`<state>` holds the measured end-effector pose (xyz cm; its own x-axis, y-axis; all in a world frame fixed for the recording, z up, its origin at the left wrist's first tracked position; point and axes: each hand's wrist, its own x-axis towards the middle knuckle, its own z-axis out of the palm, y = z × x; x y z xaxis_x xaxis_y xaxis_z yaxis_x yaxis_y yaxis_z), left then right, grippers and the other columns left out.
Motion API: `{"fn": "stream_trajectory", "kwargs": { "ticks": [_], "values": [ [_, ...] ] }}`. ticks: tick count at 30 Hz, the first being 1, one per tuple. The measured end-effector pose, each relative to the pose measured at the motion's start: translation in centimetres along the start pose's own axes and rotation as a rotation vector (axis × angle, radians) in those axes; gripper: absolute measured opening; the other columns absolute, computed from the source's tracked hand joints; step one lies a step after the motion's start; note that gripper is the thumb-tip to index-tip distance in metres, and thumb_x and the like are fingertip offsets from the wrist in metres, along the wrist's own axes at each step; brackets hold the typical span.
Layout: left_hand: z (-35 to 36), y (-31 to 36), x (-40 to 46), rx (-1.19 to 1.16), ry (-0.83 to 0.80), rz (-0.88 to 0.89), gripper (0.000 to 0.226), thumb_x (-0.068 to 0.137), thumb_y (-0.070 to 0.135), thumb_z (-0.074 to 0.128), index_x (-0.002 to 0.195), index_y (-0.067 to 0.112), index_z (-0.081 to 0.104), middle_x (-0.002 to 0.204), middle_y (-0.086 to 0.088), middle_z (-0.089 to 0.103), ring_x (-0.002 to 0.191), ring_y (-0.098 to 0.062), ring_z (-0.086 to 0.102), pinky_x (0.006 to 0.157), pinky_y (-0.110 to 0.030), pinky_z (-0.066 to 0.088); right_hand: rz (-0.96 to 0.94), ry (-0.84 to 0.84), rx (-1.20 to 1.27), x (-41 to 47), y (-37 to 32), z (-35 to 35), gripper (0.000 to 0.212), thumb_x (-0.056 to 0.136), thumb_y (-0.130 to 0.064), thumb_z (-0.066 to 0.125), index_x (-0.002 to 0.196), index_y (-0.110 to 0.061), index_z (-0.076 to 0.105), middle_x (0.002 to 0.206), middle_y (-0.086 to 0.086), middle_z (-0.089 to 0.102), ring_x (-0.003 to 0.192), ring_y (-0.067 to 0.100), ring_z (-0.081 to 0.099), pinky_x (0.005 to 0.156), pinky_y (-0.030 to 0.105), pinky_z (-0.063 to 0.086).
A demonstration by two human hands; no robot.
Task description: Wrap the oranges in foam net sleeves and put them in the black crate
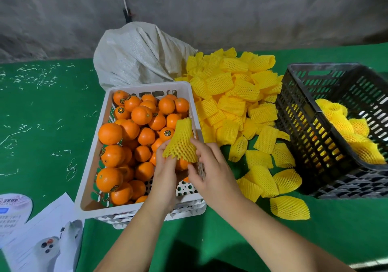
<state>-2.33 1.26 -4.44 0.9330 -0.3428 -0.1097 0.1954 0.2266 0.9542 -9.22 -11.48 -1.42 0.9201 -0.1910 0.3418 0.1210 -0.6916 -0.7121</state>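
Note:
A white crate (92, 166) in the middle holds many loose oranges (130, 128). Above its right side both hands work one yellow foam net sleeve (182, 143). My left hand (165, 171) pinches the sleeve's lower left edge, and my right hand (207, 166) grips its right edge. An orange (182, 164) shows just under the stretched sleeve mouth, between the two hands. The black crate (310, 137) stands at the right and holds several wrapped oranges (344, 124).
A heap of yellow foam net sleeves (237, 103) lies on the green table between the two crates. A white woven sack (136, 55) sits behind the white crate. Papers and a white controller (52, 244) lie at the lower left. A grey wall stands behind.

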Motion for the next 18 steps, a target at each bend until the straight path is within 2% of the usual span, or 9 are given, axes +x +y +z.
{"fn": "stream_trajectory", "kwargs": {
  "ticks": [2, 5, 8, 10, 13, 15, 18],
  "values": [
    [-0.2, 0.0, 0.2, -0.037, 0.021, -0.027, 0.031, 0.108, 0.036, 0.047, 0.133, 0.047, 0.06, 0.122, 0.0, 0.076, 0.105, -0.023, 0.077, 0.08, -0.041, 0.064, 0.026, 0.086, 0.093, 0.2, 0.1, 0.6, 0.043, 0.101, -0.026, 0.057, 0.143, -0.019, 0.055, 0.119, -0.006, 0.051, 0.105, 0.016, 0.063, 0.085, 0.035, 0.06],
    [-0.3, 0.4, 0.5, -0.087, 0.013, -0.035, 0.039, 0.112, 0.035, 0.045, 0.151, 0.033, 0.053, 0.137, -0.012, 0.069, 0.116, -0.032, 0.072, 0.089, -0.047, 0.062, -0.086, 0.16, -0.034, 0.9, 0.5, 0.6, 0.033, 0.102, -0.03, 0.052, 0.12, -0.01, 0.07, 0.113, 0.003, 0.061, 0.099, 0.023, 0.068, 0.081, 0.04, 0.06],
    [-0.4, 0.6, 0.6, -0.117, 0.019, -0.022, 0.045, 0.11, 0.039, 0.05, 0.155, 0.035, 0.049, 0.142, -0.015, 0.065, 0.125, -0.037, 0.067, 0.1, -0.058, 0.058, -0.186, 0.185, -0.155, 1.4, 0.7, 0.4, 0.025, 0.098, -0.026, 0.055, 0.105, -0.008, 0.071, 0.108, 0.007, 0.06, 0.097, 0.025, 0.063, 0.074, 0.035, 0.057],
    [-0.1, 1.0, 0.5, -0.148, 0.062, -0.03, 0.044, 0.104, 0.044, 0.057, 0.148, 0.045, 0.054, 0.136, -0.009, 0.071, 0.122, -0.031, 0.071, 0.095, -0.051, 0.061, -0.303, 0.137, -0.231, 1.2, 1.1, 0.3, 0.017, 0.093, -0.021, 0.058, 0.097, -0.007, 0.068, 0.105, 0.008, 0.059, 0.092, 0.025, 0.06, 0.071, 0.032, 0.053],
    [0.0, 1.2, 0.6, -0.173, 0.102, -0.055, 0.05, 0.093, 0.052, 0.066, 0.143, 0.047, 0.059, 0.127, -0.007, 0.075, 0.111, -0.025, 0.075, 0.086, -0.041, 0.063, -0.4, 0.045, -0.316, 0.7, 1.6, 0.3, 0.012, 0.087, -0.014, 0.059, 0.094, -0.006, 0.065, 0.101, 0.01, 0.06, 0.088, 0.027, 0.059, 0.071, 0.038, 0.054],
    [0.1, 1.1, 0.8, -0.207, 0.099, -0.077, 0.056, 0.095, 0.051, 0.064, 0.149, 0.043, 0.054, 0.133, -0.009, 0.073, 0.119, -0.028, 0.072, 0.094, -0.046, 0.061, -0.403, 0.039, -0.307, 0.7, 1.5, 0.6, 0.013, 0.087, -0.014, 0.06, 0.096, -0.007, 0.065, 0.103, 0.01, 0.059, 0.091, 0.026, 0.059, 0.073, 0.038, 0.054],
    [-0.1, 0.8, 0.9, -0.26, 0.076, -0.129, 0.053, 0.107, 0.04, 0.053, 0.157, 0.023, 0.046, 0.141, -0.016, 0.067, 0.13, -0.037, 0.064, 0.103, -0.048, 0.056, -0.354, 0.052, -0.277, 0.8, 1.1, 1.2, 0.025, 0.086, -0.024, 0.07, 0.104, -0.013, 0.058, 0.11, 0.005, 0.05, 0.098, 0.024, 0.056, 0.077, 0.034, 0.054]
  ]
}}
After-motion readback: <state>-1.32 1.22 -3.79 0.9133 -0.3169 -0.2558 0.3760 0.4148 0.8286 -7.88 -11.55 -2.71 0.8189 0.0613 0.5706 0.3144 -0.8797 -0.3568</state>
